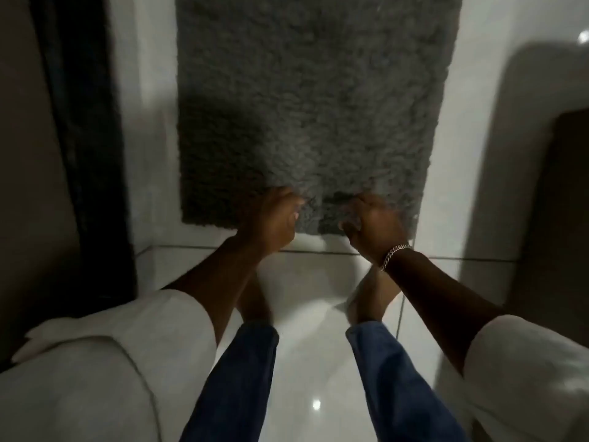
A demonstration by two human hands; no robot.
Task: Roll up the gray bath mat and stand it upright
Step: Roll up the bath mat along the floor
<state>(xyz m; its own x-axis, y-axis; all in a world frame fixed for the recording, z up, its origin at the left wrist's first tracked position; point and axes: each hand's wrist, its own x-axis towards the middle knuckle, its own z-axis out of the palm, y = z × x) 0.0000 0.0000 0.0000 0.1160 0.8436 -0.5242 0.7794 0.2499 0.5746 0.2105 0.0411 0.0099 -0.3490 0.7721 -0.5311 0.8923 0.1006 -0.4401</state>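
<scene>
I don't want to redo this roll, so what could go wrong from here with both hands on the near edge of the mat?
1. Both hands, left and right, grip near the middle of the mat edge, so the outer corners may lag and the roll could come out crooked.
2. The glossy floor looks slick, so the mat may slide away instead of rolling.
3. The thick pile could make a loose roll that slumps when stood upright.

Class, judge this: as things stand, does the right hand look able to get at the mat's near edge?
Probably yes: the right hand already rests on the near edge of the gray bath mat, fingers curled, nothing between them.
</scene>
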